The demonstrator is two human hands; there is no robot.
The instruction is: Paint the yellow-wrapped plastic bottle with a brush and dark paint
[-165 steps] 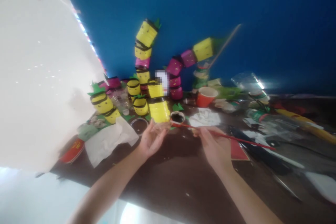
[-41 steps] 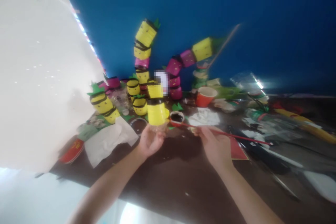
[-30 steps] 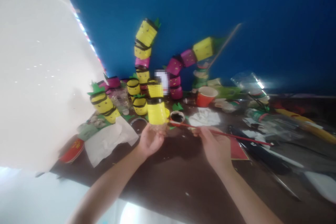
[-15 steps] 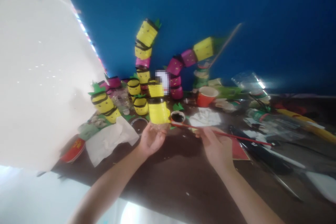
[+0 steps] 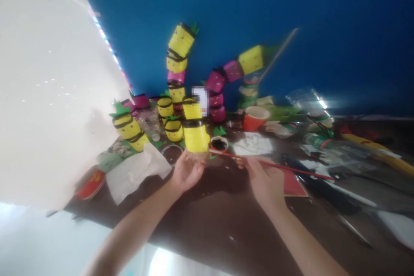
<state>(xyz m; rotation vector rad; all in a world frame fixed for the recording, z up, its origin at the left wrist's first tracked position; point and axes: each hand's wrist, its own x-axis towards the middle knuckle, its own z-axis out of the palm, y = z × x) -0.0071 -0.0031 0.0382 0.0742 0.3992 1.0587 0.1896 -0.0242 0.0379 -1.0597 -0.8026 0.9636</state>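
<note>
My left hand is closed round the clear base of a yellow bottle piece with a black band, held upright above the table. In my right hand is a thin red brush, pinched near its middle. The brush tip lies close to the lower right side of the yellow piece; whether it touches cannot be made out. Just behind the tip stands a small white-rimmed cup with dark contents. Another yellow part shows directly behind the held piece.
Yellow and magenta stacks stand against the blue wall. White paper lies left, a crumpled tissue and red paper cup right of centre. Plastic bottles and a dark long tool are at the right.
My right hand and the brush have shifted very slightly left. The yellow piece in my left hand has barely moved.
</note>
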